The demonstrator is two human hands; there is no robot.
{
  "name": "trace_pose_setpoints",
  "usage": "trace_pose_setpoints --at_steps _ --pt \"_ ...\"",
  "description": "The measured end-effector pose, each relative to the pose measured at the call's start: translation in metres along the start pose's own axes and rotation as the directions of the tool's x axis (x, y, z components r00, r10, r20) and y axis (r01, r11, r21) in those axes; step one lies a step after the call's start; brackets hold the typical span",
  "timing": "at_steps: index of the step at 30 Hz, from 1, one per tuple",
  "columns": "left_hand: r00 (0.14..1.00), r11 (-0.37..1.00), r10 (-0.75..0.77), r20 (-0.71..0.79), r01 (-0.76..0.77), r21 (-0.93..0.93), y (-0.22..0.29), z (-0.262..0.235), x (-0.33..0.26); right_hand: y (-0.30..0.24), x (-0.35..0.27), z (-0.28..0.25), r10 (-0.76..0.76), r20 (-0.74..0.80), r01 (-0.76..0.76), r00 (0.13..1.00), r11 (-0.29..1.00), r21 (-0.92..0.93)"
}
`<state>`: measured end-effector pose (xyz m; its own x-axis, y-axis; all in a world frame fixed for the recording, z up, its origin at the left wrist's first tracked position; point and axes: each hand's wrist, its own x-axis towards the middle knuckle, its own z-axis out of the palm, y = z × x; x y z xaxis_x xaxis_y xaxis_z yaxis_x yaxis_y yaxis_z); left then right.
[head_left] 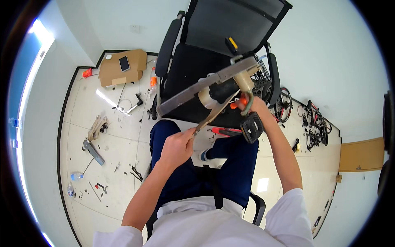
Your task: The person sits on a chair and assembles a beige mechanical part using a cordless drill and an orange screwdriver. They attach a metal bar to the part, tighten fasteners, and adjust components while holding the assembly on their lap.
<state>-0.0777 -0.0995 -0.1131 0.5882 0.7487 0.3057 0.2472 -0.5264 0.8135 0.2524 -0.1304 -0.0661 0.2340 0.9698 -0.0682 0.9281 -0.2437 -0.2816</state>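
My left hand is closed round the lower end of a thin brownish strip. The strip belongs to or rests against a grey bar-shaped bike part, which slants over the chair seat with a cream tube on it. A crank arm carries a black pedal. A second pedal with a yellow reflector sticks up at the far end. My right hand, partly behind the crank, is closed on an orange-handled tool; its tip is hidden.
A black office chair stands in front of me. Red and black tool handles lie below its seat. Cardboard with a phone, bottles and loose bike parts are on the left floor. Bikes stand along the right wall.
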Motion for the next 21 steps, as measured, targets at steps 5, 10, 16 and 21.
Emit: trace_pose_setpoints --at_steps 5,10,16,21 --pt "1.000 1.000 0.009 -0.016 -0.009 -0.011 -0.003 0.003 -0.002 -0.010 0.004 -0.002 0.200 0.027 -0.197 0.979 0.976 -0.097" --pt "1.000 1.000 -0.017 0.021 0.017 0.020 -0.004 0.002 -0.003 -0.015 -0.001 -0.012 0.038 0.153 -0.037 0.987 0.999 -0.013" --pt "0.998 0.999 -0.047 0.037 0.046 0.023 -0.001 -0.001 -0.003 0.002 0.002 -0.007 0.114 0.176 -0.181 0.978 0.882 0.434" --pt "1.000 1.000 -0.021 -0.011 0.021 -0.002 -0.004 0.004 -0.002 0.007 0.003 -0.005 0.069 0.200 -0.147 0.977 0.901 0.409"
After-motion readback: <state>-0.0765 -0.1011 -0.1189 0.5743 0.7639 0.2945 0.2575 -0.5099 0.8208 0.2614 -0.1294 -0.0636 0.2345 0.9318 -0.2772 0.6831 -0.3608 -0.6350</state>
